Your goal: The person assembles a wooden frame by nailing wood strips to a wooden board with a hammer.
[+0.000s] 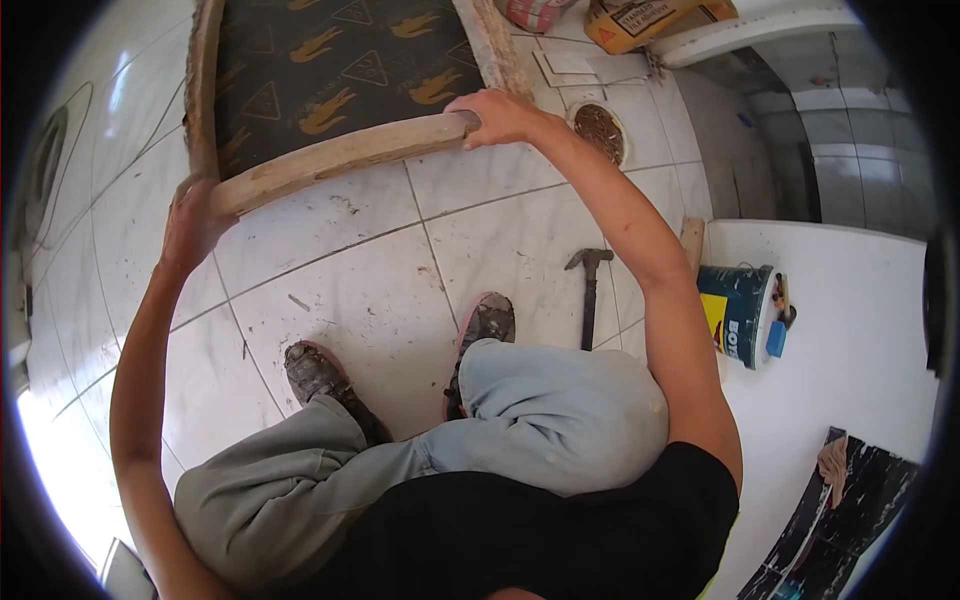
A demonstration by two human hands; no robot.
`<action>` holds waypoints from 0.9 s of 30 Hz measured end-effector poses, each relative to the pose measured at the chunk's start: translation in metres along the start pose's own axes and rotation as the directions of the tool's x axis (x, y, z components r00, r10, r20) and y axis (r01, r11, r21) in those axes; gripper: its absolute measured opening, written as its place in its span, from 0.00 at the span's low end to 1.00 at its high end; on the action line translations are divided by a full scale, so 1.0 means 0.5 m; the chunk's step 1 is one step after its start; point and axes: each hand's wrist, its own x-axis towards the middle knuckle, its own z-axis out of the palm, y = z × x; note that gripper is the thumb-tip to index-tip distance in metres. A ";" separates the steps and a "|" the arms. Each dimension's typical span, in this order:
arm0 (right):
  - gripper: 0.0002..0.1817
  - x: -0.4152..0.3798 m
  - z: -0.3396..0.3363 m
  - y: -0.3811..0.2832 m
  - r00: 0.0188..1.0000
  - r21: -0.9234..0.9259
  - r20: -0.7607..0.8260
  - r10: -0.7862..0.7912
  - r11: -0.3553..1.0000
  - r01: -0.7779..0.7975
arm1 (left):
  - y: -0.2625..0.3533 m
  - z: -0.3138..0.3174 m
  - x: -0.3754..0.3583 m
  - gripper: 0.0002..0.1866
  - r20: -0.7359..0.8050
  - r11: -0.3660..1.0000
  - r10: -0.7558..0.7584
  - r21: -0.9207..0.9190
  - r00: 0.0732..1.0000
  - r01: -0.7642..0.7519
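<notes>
A wooden plank (345,160) runs across the near end of a dark panel (350,75) printed with gold crocodile shapes. Around its left end my left hand (190,228) is closed, slightly blurred. The fingers of my right hand (500,118) wrap over the right end. A left timber (203,95) and a rough right timber (492,45) border the panel's sides, meeting the plank near my hands. On the tiled floor (330,270), a claw hammer (590,295) lies to the right of my shoes, apart from both hands.
A round opening or dish of brown debris (600,133) is right of my right hand. Behind it are loose tiles (595,68) and a tile adhesive bag (655,22). A dark green bucket (735,315) lies at right, near a black marbled piece (840,510) on a white surface (850,370).
</notes>
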 end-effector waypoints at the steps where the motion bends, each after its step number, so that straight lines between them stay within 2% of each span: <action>1: 0.35 0.005 0.014 0.035 0.988 0.090 -0.140 -0.058 0.993 0.071 | -0.015 0.019 -0.002 0.31 -0.052 0.995 0.076 0.068 0.996 -0.073; 2: 0.34 -0.002 -0.005 0.042 0.972 0.206 -0.233 -0.031 0.975 0.080 | -0.026 0.032 -0.003 0.33 -0.082 0.993 0.108 0.063 0.991 -0.103; 3: 0.36 0.004 -0.022 0.067 0.964 0.257 -0.265 0.017 0.965 0.054 | -0.027 0.033 0.000 0.33 -0.052 0.997 0.075 0.038 0.996 -0.073; 4: 0.36 -0.007 -0.037 0.089 0.957 0.275 -0.283 0.061 0.961 0.020 | -0.014 0.032 0.000 0.32 -0.066 0.986 0.095 0.143 0.993 -0.085; 5: 0.35 -0.017 -0.049 0.107 0.882 0.366 -0.424 0.205 0.930 -0.041 | -0.004 0.029 -0.002 0.32 -0.083 0.965 0.110 0.248 0.990 -0.086; 6: 0.33 -0.026 -0.049 0.132 0.769 0.456 -0.539 0.344 0.887 -0.077 | 0.004 0.032 0.000 0.32 -0.071 0.958 0.143 0.260 0.987 -0.120; 7: 0.33 -0.043 -0.039 0.149 0.753 0.471 -0.545 0.370 0.878 -0.091 | 0.013 0.039 -0.002 0.32 -0.030 0.949 0.070 0.309 0.997 -0.057; 9: 0.41 -0.073 -0.020 0.193 0.675 0.553 -0.511 0.532 0.805 -0.216 | 0.058 0.025 0.000 0.33 0.039 0.936 -0.063 0.350 0.997 0.045; 10: 0.41 -0.094 -0.005 0.205 0.662 0.558 -0.519 0.541 0.801 -0.216 | 0.048 0.027 0.005 0.33 0.036 0.934 -0.047 0.357 0.998 0.031; 12: 0.51 -0.141 0.034 0.186 0.836 0.556 -0.337 0.433 0.808 -0.195 | -0.006 0.051 0.003 0.35 -0.003 0.956 0.108 0.275 0.994 -0.103; 13: 0.51 -0.143 0.064 0.189 0.834 0.561 -0.344 0.432 0.806 -0.187 | -0.021 0.059 0.002 0.34 -0.036 0.955 0.162 0.257 0.986 -0.148; 14: 0.54 -0.144 0.105 0.197 0.840 0.435 -0.429 0.333 0.891 -0.131 | -0.019 0.059 0.005 0.34 -0.034 0.952 0.166 0.265 0.986 -0.151; 15: 0.58 -0.148 0.121 0.184 0.841 0.296 -0.493 0.224 0.952 -0.080 | -0.012 0.062 0.005 0.34 -0.053 0.976 0.163 0.153 0.985 -0.153; 16: 0.58 -0.141 0.130 0.175 0.842 0.302 -0.490 0.225 0.950 -0.078 | -0.005 0.066 0.003 0.34 -0.069 0.988 0.153 0.037 0.986 -0.151; 18: 0.57 -0.126 0.115 0.133 0.844 0.361 -0.346 0.410 0.888 -0.284 | -0.005 0.072 0.007 0.35 -0.082 0.982 0.182 0.072 0.980 -0.176; 20: 0.55 -0.120 0.125 0.147 0.830 0.350 -0.377 0.412 0.893 -0.284 | -0.009 0.072 0.009 0.36 -0.005 0.982 0.049 0.181 0.999 -0.048; 22: 0.54 -0.124 0.144 0.143 0.819 0.341 -0.409 0.403 0.900 -0.272 | -0.006 0.062 0.003 0.36 0.040 0.980 0.012 0.199 0.999 -0.020; 24: 0.52 -0.123 0.139 0.141 0.802 0.282 -0.409 0.435 0.896 -0.343 | 0.009 0.053 0.012 0.36 0.039 0.975 -0.049 0.221 0.998 0.039; 27: 0.50 -0.123 0.152 0.156 0.802 0.257 -0.449 0.394 0.916 -0.307 | 0.013 0.067 0.011 0.36 -0.011 0.976 0.011 0.217 1.000 -0.008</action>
